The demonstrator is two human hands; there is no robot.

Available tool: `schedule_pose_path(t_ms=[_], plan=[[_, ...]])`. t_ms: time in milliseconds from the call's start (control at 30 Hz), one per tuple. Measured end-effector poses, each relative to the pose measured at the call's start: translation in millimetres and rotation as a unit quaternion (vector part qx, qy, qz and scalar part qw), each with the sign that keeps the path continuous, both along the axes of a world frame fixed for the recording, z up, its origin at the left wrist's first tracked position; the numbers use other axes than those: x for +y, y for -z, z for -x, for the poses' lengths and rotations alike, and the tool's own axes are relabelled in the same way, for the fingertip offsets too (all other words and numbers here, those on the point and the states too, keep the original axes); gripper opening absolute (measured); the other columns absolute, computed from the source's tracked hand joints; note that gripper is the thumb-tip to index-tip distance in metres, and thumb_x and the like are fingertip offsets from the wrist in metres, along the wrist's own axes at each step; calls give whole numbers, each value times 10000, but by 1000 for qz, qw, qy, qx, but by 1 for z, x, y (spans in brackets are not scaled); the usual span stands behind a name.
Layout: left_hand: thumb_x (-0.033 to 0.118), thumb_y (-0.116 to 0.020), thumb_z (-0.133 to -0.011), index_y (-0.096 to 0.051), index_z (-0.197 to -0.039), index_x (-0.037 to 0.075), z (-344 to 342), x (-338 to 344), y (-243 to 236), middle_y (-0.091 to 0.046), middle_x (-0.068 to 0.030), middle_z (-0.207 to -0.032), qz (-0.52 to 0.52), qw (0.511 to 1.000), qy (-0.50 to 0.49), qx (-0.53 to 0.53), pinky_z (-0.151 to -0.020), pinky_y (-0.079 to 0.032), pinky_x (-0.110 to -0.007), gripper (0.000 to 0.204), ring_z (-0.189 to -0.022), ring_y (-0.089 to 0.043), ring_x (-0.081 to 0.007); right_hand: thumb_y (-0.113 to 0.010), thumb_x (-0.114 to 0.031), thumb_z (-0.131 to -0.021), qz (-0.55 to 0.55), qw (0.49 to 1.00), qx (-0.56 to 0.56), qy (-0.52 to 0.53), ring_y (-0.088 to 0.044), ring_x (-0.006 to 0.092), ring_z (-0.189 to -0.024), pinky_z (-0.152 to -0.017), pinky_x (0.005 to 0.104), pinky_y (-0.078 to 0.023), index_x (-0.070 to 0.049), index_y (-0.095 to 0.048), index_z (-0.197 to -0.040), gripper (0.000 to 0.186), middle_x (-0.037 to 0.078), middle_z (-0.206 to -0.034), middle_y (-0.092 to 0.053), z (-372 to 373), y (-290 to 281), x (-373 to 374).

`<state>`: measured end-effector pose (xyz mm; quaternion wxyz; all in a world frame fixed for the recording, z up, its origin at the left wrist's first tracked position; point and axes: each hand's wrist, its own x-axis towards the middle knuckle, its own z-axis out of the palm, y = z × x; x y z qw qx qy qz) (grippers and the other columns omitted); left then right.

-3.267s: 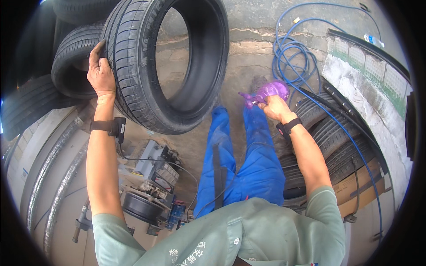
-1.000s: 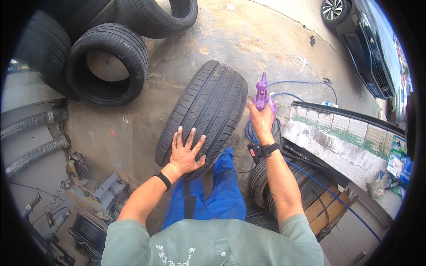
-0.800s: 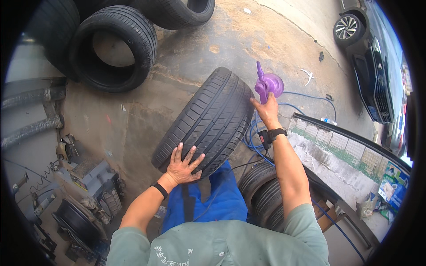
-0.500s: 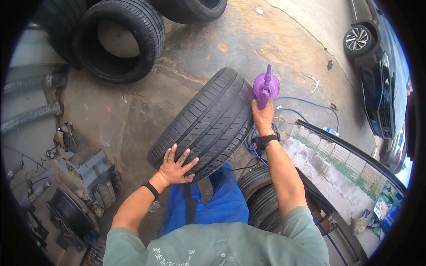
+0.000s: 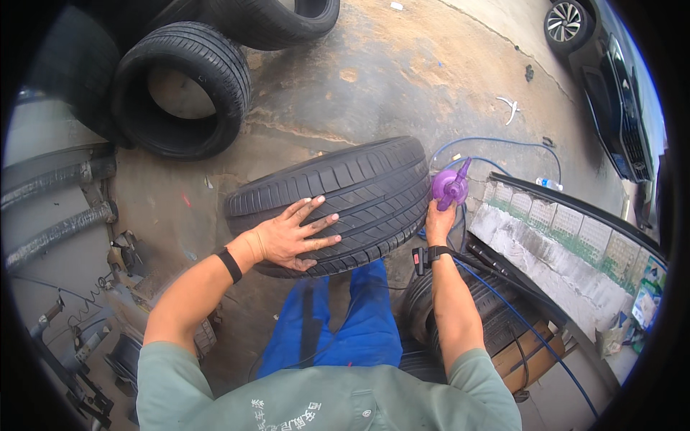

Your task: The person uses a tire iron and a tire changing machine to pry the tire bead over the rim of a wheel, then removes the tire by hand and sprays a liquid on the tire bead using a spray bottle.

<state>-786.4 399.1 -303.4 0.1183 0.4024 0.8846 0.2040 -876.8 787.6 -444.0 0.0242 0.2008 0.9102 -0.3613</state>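
Observation:
A black tire [image 5: 338, 194] stands on its tread in front of my legs, slanting across the view, its grooved surface facing up. My left hand [image 5: 293, 237] lies on the near left part of that tread, fingers spread. At the tire's right end, my right hand [image 5: 440, 221] is closed round a purple spray bottle [image 5: 450, 187], seen from above with its nozzle pointing away and slightly right. The bottle's lower part is hidden beneath its top. Whether the bottle touches the tire I cannot tell.
More tires [image 5: 180, 90] lie at the far left. Behind my right arm are stacked tires [image 5: 478, 305] and a ledge [image 5: 532, 248]. A blue hose [image 5: 503, 140] loops over the floor at right. A dark car [image 5: 611, 93] stands far right; machinery [image 5: 79, 345] is at left.
The tire has turned to lie more crosswise. My right hand has come nearer with the spray bottle, whose nozzle has swung rightward. My left hand sits farther up the tread.

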Motion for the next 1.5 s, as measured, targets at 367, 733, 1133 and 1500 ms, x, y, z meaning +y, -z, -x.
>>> schedule_pose_path(t_ms=[367,733,1133,1500], plan=[[331,-487,-943,-389,-1499,209,122,31,-41,-368,-23,-1559,87,991,-81,-55,-1217,-106,-491,578,-1485,-210,-290,-668,-196,-815,117,952,-161,231,-546,126,-541,-519,326,-425,4,-629,-705,231,14,-604,-585,-216,-24,7],[407,-381,-989,-360,-1491,48,141,8,24,-362,-156,-1547,279,724,-627,71,-1178,-208,-505,616,-1454,-282,-339,-652,-340,-893,365,906,-188,102,-556,180,-634,-606,328,-426,-1,-618,-805,352,83,-661,-586,-173,-77,-17],[414,-380,-981,-451,-1429,22,182,4,23,-458,-178,-1476,267,771,-570,96,-1156,-257,-471,600,-1403,-374,-323,-647,-282,-911,212,932,-184,-228,-626,447,-927,-793,485,-486,33,-627,-1037,340,270,-943,-659,-56,-34,9],[394,-402,-971,-496,-1380,-9,177,-14,20,-521,-227,-1396,240,784,-562,113,-1125,-318,-453,582,-1336,-450,-354,-662,-233,-900,293,912,-195,-209,-611,391,-792,-718,428,-468,19,-658,-1009,274,210,-854,-645,-85,-44,27]])
